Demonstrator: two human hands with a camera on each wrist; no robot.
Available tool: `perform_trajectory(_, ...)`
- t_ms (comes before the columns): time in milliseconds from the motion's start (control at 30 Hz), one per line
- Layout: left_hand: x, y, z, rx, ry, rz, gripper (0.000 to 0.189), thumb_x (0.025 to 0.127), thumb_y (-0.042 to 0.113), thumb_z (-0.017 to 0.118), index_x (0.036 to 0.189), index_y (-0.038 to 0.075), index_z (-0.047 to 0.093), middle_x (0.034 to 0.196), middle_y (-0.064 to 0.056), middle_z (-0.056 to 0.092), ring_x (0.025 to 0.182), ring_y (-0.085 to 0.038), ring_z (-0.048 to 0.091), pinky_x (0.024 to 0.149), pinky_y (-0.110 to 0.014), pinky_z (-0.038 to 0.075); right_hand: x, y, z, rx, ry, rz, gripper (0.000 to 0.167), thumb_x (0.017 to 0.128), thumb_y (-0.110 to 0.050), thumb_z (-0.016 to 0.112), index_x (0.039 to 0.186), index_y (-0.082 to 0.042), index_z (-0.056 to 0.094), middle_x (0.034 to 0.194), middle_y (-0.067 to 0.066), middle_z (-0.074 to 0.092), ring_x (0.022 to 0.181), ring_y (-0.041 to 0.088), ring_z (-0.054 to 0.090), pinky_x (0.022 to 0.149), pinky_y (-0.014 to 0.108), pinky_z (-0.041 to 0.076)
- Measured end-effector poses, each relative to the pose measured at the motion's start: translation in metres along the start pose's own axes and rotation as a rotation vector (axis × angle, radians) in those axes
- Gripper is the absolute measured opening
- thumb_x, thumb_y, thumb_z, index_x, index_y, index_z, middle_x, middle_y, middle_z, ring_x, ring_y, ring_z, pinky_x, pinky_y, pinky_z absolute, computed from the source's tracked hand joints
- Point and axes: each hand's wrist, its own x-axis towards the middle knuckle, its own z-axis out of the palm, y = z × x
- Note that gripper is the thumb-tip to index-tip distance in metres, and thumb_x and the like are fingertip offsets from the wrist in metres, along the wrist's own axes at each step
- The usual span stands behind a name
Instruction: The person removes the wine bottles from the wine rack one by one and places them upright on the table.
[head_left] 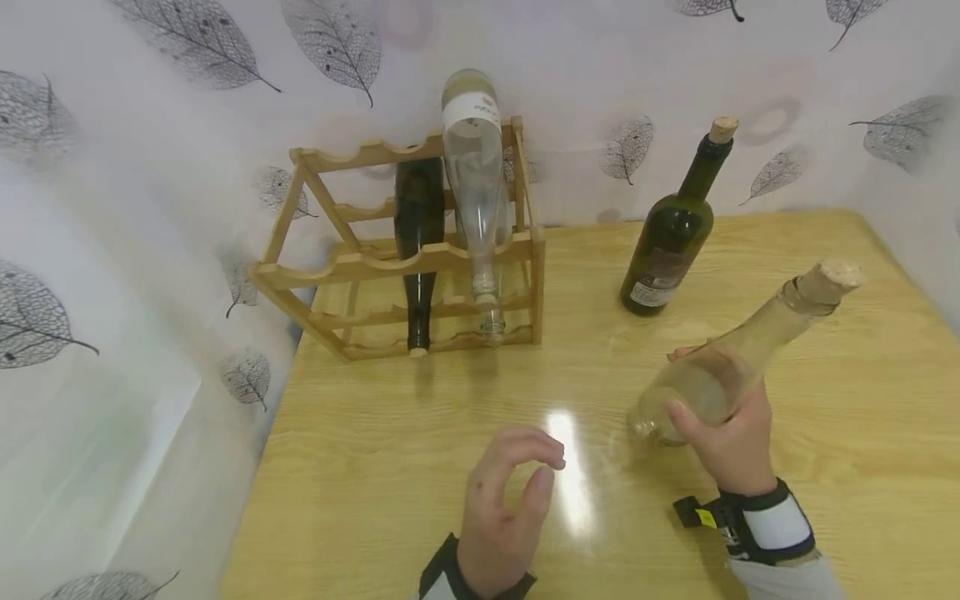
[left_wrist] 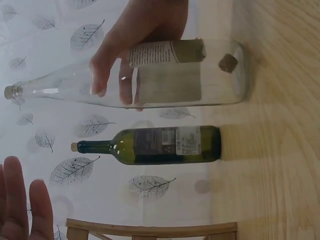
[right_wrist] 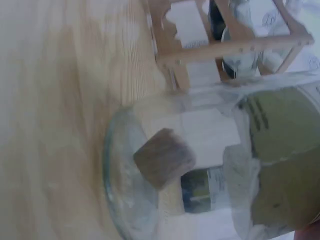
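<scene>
Clear glass fills my right hand (head_left: pixel 738 442), thumb and fingers wrapped round a corked bottle (head_left: pixel 723 367) with a loose cork (right_wrist: pixel 165 159) inside, near the green bottle (head_left: pixel 667 246). My left hand (head_left: pixel 498 504) curves, holding nothing; beyond, the rack (head_left: pixel 360 268) cradles a dark bottle (head_left: pixel 420 208).

No word could be read. In the head view, a white label (head_left: pixel 471 110) with dark script sat at twelve o'clock on the racked clear bottle (head_left: pixel 477 175). In the left wrist view, tiny illegible print lined a two-tone label (left_wrist: pixel 157 53) at twelve o'clock on the held bottle (left_wrist: pixel 170 85); toward four o'clock, the green bottle (left_wrist: pixel 172 157) bore a dark label (left_wrist: pixel 147 142) with a barcode-like patch (left_wrist: pixel 168 135) and a printed white sticker (left_wrist: pixel 188 141).
</scene>
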Motion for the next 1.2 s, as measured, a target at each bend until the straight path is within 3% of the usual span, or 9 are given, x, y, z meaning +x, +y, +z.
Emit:
perform_trajectory(100,-0.002,-0.001,0.003,0.011,-0.039,-0.003,0.021,0.085,-0.014,0.058,0.102,-0.003,0.062,0.099,-0.017,0.068,0.095,-0.025,0.067,0.085,-0.032,0.059,0.012,0.012,-0.004,-0.051,0.042,0.010,0.063,0.066,0.017,0.072,0.127,0.014,0.055,0.117,0.005,0.073,0.113,0.014,0.067,0.107,0.023,0.041)
perform_trajectory(267,-0.003,-0.004,0.006,0.073,-0.110,-0.002,0.018,0.090,-0.011,0.060,0.105,-0.002,0.065,0.100,-0.013,0.069,0.094,-0.020,0.069,0.088,-0.024,0.059,0.033,0.031,-0.012,-0.118,0.136,0.069,0.072,0.070,0.016,0.073,0.137,-0.002,0.052,0.119,-0.006,0.071,0.116,0.010,0.065,0.107,0.020,0.040)
perform_trajectory(433,-0.007,-0.007,0.008,0.143,-0.140,-0.032,0.021,0.089,-0.010,0.061,0.105,0.003,0.067,0.099,-0.007,0.070,0.092,-0.015,0.069,0.087,-0.019,0.057,0.058,0.046,-0.020,-0.205,0.187,0.141,0.075,0.075,0.008,0.076,0.142,-0.014,0.050,0.120,-0.012,0.067,0.122,0.010,0.059,0.107,0.022,0.037)
perform_trajectory(667,-0.015,-0.005,0.007,0.255,-0.151,-0.093,0.023,0.086,-0.006,0.066,0.101,0.011,0.070,0.095,0.000,0.071,0.087,-0.013,0.066,0.083,-0.014,0.052,0.076,0.060,-0.024,-0.223,0.206,0.182,0.076,0.079,0.005,0.077,0.145,-0.020,0.048,0.121,-0.013,0.065,0.123,0.010,0.057,0.108,0.022,0.035)
perform_trajectory(967,-0.015,-0.004,0.003,0.309,-0.137,-0.159,0.019,0.090,-0.003,0.067,0.098,0.014,0.072,0.095,0.003,0.073,0.086,-0.011,0.066,0.082,-0.014,0.052,0.099,0.055,-0.014,-0.204,0.228,0.243,0.074,0.082,-0.004,0.081,0.145,-0.024,0.046,0.123,-0.009,0.063,0.123,0.012,0.055,0.099,0.023,0.044)
perform_trajectory(1200,-0.017,-0.005,-0.002,0.315,-0.115,-0.175,0.019,0.092,-0.002,0.066,0.100,0.014,0.072,0.095,0.002,0.073,0.088,-0.012,0.066,0.082,-0.015,0.053,0.107,0.057,-0.015,-0.219,0.222,0.291,0.077,0.084,-0.007,0.082,0.147,-0.028,0.043,0.127,-0.008,0.058,0.123,0.011,0.053,0.097,0.023,0.048)
